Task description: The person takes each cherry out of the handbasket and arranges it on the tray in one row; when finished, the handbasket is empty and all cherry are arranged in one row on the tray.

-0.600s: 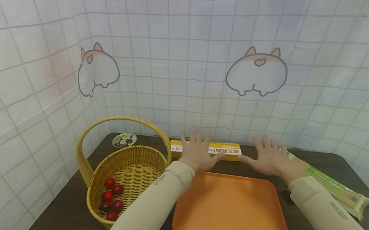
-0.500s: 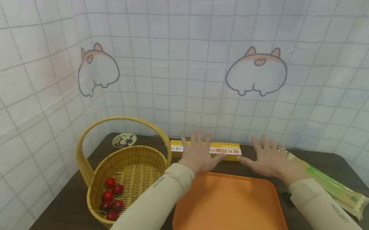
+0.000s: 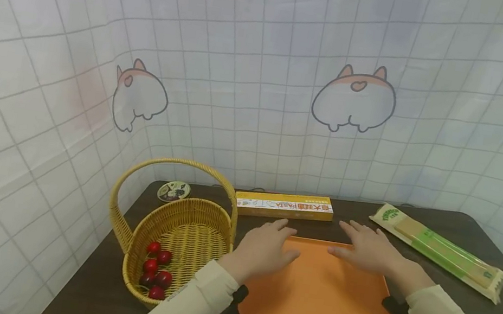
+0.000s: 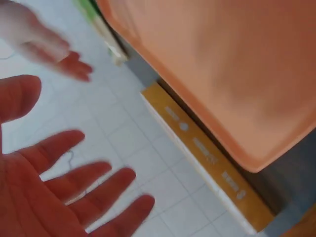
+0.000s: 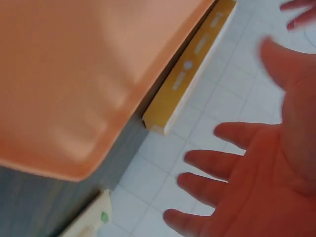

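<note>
My left hand (image 3: 263, 249) hovers over the left part of an orange tray (image 3: 322, 305), fingers spread and holding nothing. Above the tray's far right side is my right hand (image 3: 370, 248), its fingers also apart with nothing in them. Behind the tray lies a yellow and white pasta box (image 3: 285, 206); both wrist views show it past the tray's edge. A green and clear pack of noodles (image 3: 444, 250) lies slantwise to the right of my right hand. Left of my left hand stands a yellow wicker basket (image 3: 206, 238) with several red cherries (image 3: 157, 268) inside.
A small round tin (image 3: 173, 192) with a picture on its lid sits behind the basket at the back left. The dark table (image 3: 88, 285) ends against a white checked cloth (image 3: 265, 99) at the back and left. The basket's tall handle (image 3: 186, 162) arches upward.
Both hands have drawn back toward me from near the pasta box to above the tray. The pasta box and noodle pack now show more fully. The head view has shifted slightly.
</note>
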The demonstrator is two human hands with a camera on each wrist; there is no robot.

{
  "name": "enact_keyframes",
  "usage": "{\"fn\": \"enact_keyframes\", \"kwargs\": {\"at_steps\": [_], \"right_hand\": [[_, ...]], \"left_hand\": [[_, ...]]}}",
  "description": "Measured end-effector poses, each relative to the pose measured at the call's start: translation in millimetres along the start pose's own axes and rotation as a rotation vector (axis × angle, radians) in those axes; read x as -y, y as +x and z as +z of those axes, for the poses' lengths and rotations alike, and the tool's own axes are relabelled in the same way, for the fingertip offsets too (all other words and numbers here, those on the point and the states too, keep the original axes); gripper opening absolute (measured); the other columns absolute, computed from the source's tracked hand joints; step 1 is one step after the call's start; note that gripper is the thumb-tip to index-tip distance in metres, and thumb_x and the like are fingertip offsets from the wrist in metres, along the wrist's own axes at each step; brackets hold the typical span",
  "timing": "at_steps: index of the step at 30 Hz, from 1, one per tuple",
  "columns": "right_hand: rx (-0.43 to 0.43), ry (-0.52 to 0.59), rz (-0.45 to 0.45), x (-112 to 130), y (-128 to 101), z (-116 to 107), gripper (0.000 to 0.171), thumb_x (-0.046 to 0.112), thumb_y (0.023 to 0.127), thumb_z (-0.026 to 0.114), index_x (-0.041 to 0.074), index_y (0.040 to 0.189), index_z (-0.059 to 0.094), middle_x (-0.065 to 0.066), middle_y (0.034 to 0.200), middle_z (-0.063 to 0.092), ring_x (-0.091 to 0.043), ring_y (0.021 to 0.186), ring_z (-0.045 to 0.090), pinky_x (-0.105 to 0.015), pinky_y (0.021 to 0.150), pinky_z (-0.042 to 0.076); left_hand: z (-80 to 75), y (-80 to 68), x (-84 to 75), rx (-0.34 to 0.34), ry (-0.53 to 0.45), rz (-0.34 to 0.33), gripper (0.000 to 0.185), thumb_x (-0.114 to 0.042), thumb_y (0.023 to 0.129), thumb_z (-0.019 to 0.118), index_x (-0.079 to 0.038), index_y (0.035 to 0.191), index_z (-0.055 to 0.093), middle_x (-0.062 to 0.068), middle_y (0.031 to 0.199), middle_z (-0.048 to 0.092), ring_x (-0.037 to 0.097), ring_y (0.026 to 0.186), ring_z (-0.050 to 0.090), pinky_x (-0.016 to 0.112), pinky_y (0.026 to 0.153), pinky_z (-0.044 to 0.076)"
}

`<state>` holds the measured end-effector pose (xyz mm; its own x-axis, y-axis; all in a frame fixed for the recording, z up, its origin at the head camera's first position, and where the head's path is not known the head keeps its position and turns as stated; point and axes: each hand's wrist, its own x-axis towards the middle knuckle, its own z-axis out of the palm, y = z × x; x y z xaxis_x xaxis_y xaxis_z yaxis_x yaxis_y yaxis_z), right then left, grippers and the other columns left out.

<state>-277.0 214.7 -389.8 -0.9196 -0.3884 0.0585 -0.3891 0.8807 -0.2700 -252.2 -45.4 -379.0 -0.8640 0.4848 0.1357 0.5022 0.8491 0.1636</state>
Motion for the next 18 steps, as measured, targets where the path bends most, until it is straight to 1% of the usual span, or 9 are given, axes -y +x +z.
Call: {"fn": "enact_keyframes", "kwargs": {"at_steps": [3,6,8,11,12,13,14,15,18], "right_hand": [[0.045,0.043,-0.009,1,-7,7,0.087,0.065,0.089,0.053,-0.002,0.144,0.043,-0.034,0.146,0.036,-0.052,0.128,0.041,-0.067,0.097,0.033],[0.067,0.102,-0.011,6,-13,15,0.083,0.062,0.089,0.056,-0.002,0.141,0.047,-0.035,0.146,0.035,-0.052,0.123,0.046,-0.062,0.093,0.041],[0.067,0.128,-0.024,10,-17,20,0.079,0.059,0.089,0.058,-0.001,0.139,0.05,-0.035,0.146,0.035,-0.049,0.12,0.05,-0.059,0.092,0.043],[0.055,0.15,-0.051,20,-22,25,0.071,0.053,0.09,0.062,0.001,0.137,0.052,-0.033,0.145,0.039,-0.043,0.114,0.057,-0.056,0.09,0.046],[0.047,0.149,-0.062,24,-23,26,0.068,0.051,0.09,0.062,0.002,0.137,0.054,-0.032,0.144,0.041,-0.042,0.113,0.058,-0.055,0.089,0.047],[0.035,0.15,-0.074,28,-24,28,0.066,0.05,0.091,0.063,0.003,0.136,0.055,-0.03,0.143,0.042,-0.038,0.109,0.061,-0.054,0.087,0.048],[0.016,0.143,-0.084,32,-24,30,0.062,0.047,0.091,0.064,0.004,0.135,0.056,-0.029,0.142,0.045,-0.036,0.107,0.063,-0.052,0.086,0.049],[0.001,0.143,-0.095,37,-23,32,0.059,0.045,0.091,0.064,0.004,0.134,0.057,-0.027,0.141,0.047,-0.036,0.108,0.063,-0.052,0.087,0.048],[-0.04,0.149,-0.132,53,-19,41,0.052,0.04,0.092,0.065,0.007,0.131,0.06,-0.021,0.139,0.052,-0.035,0.114,0.06,-0.052,0.091,0.047]], "left_hand": [[-1.8,-20.2,1.4,-0.024,-0.146,0.024,0.046,-0.048,0.099,0.05,-0.018,0.132,0.061,0.002,0.142,0.053,0.024,0.124,0.055,0.043,0.094,0.048],[-3.2,-37.4,4.2,-0.07,-0.289,0.039,0.039,-0.045,0.099,0.052,-0.019,0.126,0.065,-0.003,0.131,0.061,0.018,0.119,0.058,0.041,0.092,0.049],[-4.5,-47.6,8.0,-0.11,-0.365,0.038,0.034,-0.041,0.1,0.053,-0.02,0.123,0.067,-0.006,0.124,0.065,0.016,0.113,0.06,0.039,0.09,0.05],[-9.5,-61.3,19.2,-0.177,-0.455,0.02,0.028,-0.036,0.1,0.054,-0.02,0.118,0.069,-0.007,0.113,0.069,0.013,0.102,0.063,0.035,0.083,0.051],[-12.2,-65.2,24.0,-0.204,-0.48,0.007,0.026,-0.035,0.1,0.055,-0.02,0.116,0.069,-0.007,0.11,0.069,0.012,0.099,0.063,0.035,0.081,0.051],[-15.2,-68.5,29.2,-0.231,-0.509,-0.012,0.025,-0.034,0.1,0.055,-0.021,0.115,0.07,-0.006,0.108,0.07,0.011,0.096,0.063,0.035,0.079,0.051],[-19.3,-71.4,34.6,-0.267,-0.534,-0.021,0.023,-0.032,0.1,0.056,-0.02,0.113,0.07,-0.006,0.107,0.07,0.011,0.094,0.064,0.034,0.079,0.052],[-23.3,-74.1,40.5,-0.308,-0.552,-0.039,0.021,-0.032,0.099,0.057,-0.021,0.112,0.07,-0.007,0.105,0.07,0.009,0.092,0.064,0.035,0.079,0.052],[-38.5,-83.9,58.4,-0.462,-0.594,-0.088,0.017,-0.027,0.099,0.059,-0.021,0.108,0.071,-0.006,0.102,0.071,0.008,0.09,0.065,0.035,0.079,0.053]]}}
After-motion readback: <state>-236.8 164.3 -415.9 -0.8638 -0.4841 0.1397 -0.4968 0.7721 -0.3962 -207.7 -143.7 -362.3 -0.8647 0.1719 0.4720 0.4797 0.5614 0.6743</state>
